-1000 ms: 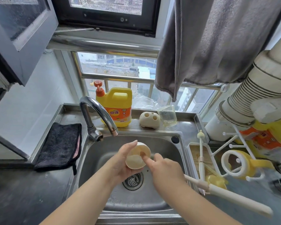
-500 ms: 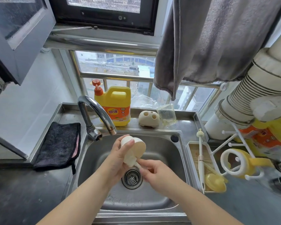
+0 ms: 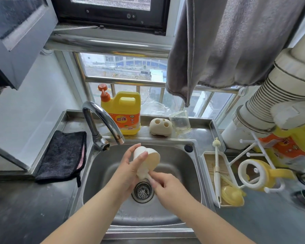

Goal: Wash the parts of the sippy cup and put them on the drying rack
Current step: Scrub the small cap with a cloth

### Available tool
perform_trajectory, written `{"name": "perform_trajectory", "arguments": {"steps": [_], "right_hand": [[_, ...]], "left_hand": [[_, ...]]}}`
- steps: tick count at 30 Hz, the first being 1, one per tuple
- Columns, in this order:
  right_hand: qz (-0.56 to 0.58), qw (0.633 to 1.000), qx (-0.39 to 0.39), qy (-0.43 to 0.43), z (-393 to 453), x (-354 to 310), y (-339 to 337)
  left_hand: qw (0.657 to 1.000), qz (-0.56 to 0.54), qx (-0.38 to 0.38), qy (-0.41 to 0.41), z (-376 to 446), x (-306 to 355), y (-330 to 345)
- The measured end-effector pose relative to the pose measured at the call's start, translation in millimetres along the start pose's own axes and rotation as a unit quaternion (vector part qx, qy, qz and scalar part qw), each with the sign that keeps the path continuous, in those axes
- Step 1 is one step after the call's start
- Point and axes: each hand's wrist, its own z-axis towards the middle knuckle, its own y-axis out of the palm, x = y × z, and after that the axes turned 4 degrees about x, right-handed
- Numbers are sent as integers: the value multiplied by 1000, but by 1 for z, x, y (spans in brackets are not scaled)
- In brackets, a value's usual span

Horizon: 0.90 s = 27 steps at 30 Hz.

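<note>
While the left hand (image 3: pixel 130 170) grips the cream cup part (image 3: pixel 147 160) at frame centre above the sink (image 3: pixel 180 166), the right hand (image 3: pixel 167 186) pinches its lower end; drying rack (image 3: pixel 217 196), right, holds yellow pieces.

Soft daylight enters through the window (image 3: pixel 127 67) at upper centre; the sink (image 3: pixel 176 155) gleams mildly. Edges bow with wide-angle distortion, and the frame's corners look slightly soft.
</note>
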Motion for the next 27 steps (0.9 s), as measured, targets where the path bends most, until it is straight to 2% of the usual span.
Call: {"name": "perform_trajectory", "arguments": {"steps": [1,3,4,5,6,7,8,9,10,12,13,14,15,17,18,19,21,23,25,27], "right_hand": [[156,986,-28,46,1,-2,-1],[407,898,-75,146,4,-8,-8],[479,856,-87,172,4,-13,-11],[498,844,-92,174,4,-16,-11],[469,865,-84,155,2,-16,-9],[369,920,-62,115,0,-13,-5],[200,978,-22,62,-1,-7,0],[18,1000,10,9,-2,-6,1],[-149,989,15,-23,-3,-1,0],[-401,911,63,-78,-3,5,-2],[-476,869,83,-105,-1,7,-4],[-514,845,105,-108,1,4,-7],[-515,845,100,-100,1,0,-8],[-341,937,50,-53,1,-4,-10],[-226,973,13,-35,3,1,-8],[-107,994,-6,-23,5,1,-6],[124,991,-38,19,5,2,-5],[284,953,-74,78,5,1,-9],[345,929,-91,97,4,-3,-9],[335,934,-91,86,4,-3,-8]], "left_hand": [[1000,-20,4,6,-1,1,0],[998,-54,-3,13,0,2,0],[998,-62,-8,15,0,2,1],[998,-66,-11,18,0,3,2],[998,-67,-12,20,-1,3,3],[998,-62,-12,19,-1,3,4],[998,-53,-9,17,0,3,4],[999,-37,-7,14,0,2,4],[1000,-18,-3,11,-1,2,3],[1000,12,2,10,-1,-1,1],[1000,16,-1,11,0,-2,1],[1000,15,-5,11,0,-2,1],[1000,15,-11,14,1,0,2],[999,24,-18,20,0,1,4],[999,26,-17,26,0,1,3],[999,24,-16,33,-1,0,1],[999,8,-15,38,-3,-3,-3],[999,-11,-12,33,-3,-6,-6],[999,-20,-8,27,-1,-8,-7],[1000,6,-12,22,2,-8,-8]]}}
